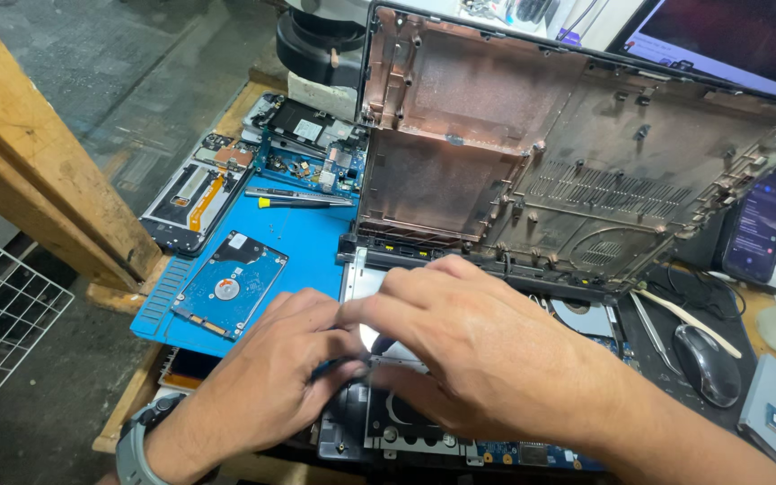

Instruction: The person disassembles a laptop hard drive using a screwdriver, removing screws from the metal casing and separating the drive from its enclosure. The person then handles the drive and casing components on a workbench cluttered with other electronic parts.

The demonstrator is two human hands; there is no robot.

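Both hands work close together over the opened laptop (406, 422) lying at the near edge of the worktop (235, 108). The left hand (271, 382) rests with its fingers curled inward, fingertips pinched on something small that cannot be made out, right beside the right hand (469, 350), which lies palm down across the laptop's exposed insides with its fingers spread and pressing on a silvery part; the two hands touch at the fingertips. Behind them the laptop's bottom cover (532, 153) stands tilted up, its inner side with ribs and vent slots facing the camera. To the left, on a blue mat (303, 238), lies a hard drive (229, 285) with its circuit side up, and farther back a yellow-tipped screwdriver (303, 202) beside a blue circuit board (312, 162). A dismantled phone (195, 198) sits at the mat's left edge. On the right are a black mouse (707, 364), tweezers (644, 323), and a phone with a lit screen (759, 224).
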